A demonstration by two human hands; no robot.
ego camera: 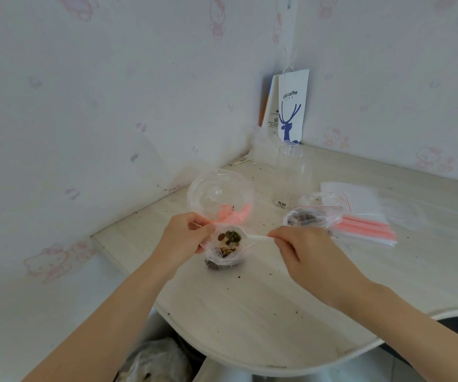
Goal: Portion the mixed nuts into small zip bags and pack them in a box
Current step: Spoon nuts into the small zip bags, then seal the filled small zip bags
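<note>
The mixed nuts (230, 238) sat heaped in the bowl of a white plastic spoon (258, 237), just beside the left hand's fingertips and right over the open mouth of a small zip bag (223, 257). The left hand (183, 238) pinched the bag's upper edge between thumb and fingers, holding the mouth open, while the bag's bottom rested on the tabletop (249, 312) just below and to the inner side of that hand. More nuts already lay inside the bag, dark and yellowish pieces at its bottom. The right hand (307, 255) gripped the end of the spoon's handle with curled fingers, so the spoon reached from it across toward the left hand.

Just beyond the left hand stood a clear plastic bowl (219, 194) with something pink inside. Just beyond the right hand lay a filled bag (305, 217) of nuts, and past that, to the hand's outer side, a stack of empty zip bags (365, 216) with pink strips. Farther off, between and beyond both hands, stood a clear cup (291, 177), and in the corner behind it a white paper bag (291, 106) printed with a blue deer. Crumbs dotted the tabletop around both hands.
</note>
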